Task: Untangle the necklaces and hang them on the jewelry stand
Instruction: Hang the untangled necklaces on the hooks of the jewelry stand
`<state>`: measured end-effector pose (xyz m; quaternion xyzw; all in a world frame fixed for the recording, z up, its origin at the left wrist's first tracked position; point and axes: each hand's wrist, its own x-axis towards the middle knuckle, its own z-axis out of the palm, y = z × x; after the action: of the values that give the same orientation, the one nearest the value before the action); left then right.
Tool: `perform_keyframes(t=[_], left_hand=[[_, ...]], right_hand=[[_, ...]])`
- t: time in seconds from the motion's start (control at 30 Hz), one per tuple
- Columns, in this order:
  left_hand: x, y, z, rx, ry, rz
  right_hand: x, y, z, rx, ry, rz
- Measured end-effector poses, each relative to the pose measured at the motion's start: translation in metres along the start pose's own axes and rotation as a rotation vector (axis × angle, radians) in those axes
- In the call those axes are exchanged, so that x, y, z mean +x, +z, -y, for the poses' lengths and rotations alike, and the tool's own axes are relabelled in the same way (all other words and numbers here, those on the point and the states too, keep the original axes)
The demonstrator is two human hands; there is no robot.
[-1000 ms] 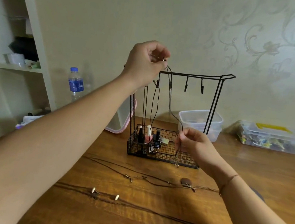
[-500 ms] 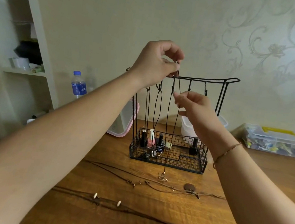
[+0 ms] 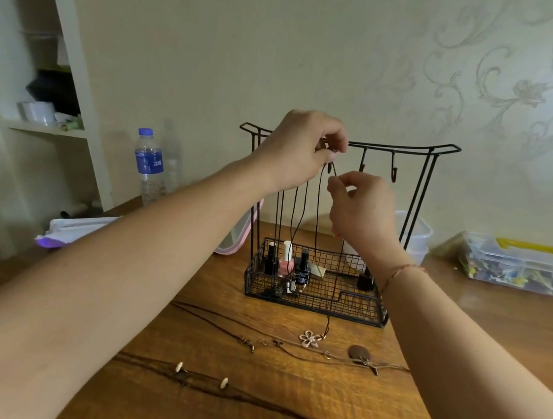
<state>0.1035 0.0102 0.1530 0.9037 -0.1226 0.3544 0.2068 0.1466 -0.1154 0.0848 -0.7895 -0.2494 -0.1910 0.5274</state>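
A black wire jewelry stand (image 3: 419,187) with hooks under its top bar stands on the wooden table (image 3: 333,398). My left hand (image 3: 300,150) pinches the top of a black cord necklace (image 3: 316,214) at the bar. My right hand (image 3: 361,205) pinches the same cord just below a hook. The cord hangs down in front of the stand's basket, and its flower pendant (image 3: 310,338) touches the table. Other dark cords hang from the stand on the left. Two more necklaces lie on the table: one with a brown stone (image 3: 358,352), one with white beads (image 3: 224,382).
Nail polish bottles (image 3: 286,260) stand in the stand's wire basket. A water bottle (image 3: 149,164) is at the back left beside a white shelf unit (image 3: 69,48). Clear plastic containers (image 3: 520,268) sit at the back right, another behind the stand.
My left hand has come down from above the bar to the hook. My right hand has risen along the cord to just under the hook, and the pendant now rests lower, on the table.
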Motion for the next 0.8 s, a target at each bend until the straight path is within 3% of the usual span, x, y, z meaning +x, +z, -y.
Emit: perform_keyframes(t=[0.2, 0.33, 0.43, 0.53, 0.7, 0.8], left_hand=[[-0.001, 0.004, 0.009, 0.051, -0.003, -0.063], [-0.01, 0.016, 0.01, 0.196, 0.074, -0.024], [-0.023, 0.024, 0.011, 0.28, 0.161, -0.068], [-0.039, 0.033, 0.015, 0.31, 0.189, -0.101], [-0.055, 0.04, 0.026, 0.418, 0.235, -0.213], [-0.069, 0.044, 0.033, 0.44, 0.274, -0.273]], right_hand=[[-0.002, 0.006, -0.005, 0.046, 0.062, -0.015], [-0.02, 0.016, -0.013, 0.024, 0.071, 0.2], [-0.049, 0.022, -0.02, 0.235, 0.138, 0.352], [-0.072, 0.023, -0.031, 0.284, 0.179, 0.324], [-0.07, 0.015, -0.046, 0.195, 0.202, 0.136], [-0.06, 0.013, -0.044, 0.185, 0.167, 0.138]])
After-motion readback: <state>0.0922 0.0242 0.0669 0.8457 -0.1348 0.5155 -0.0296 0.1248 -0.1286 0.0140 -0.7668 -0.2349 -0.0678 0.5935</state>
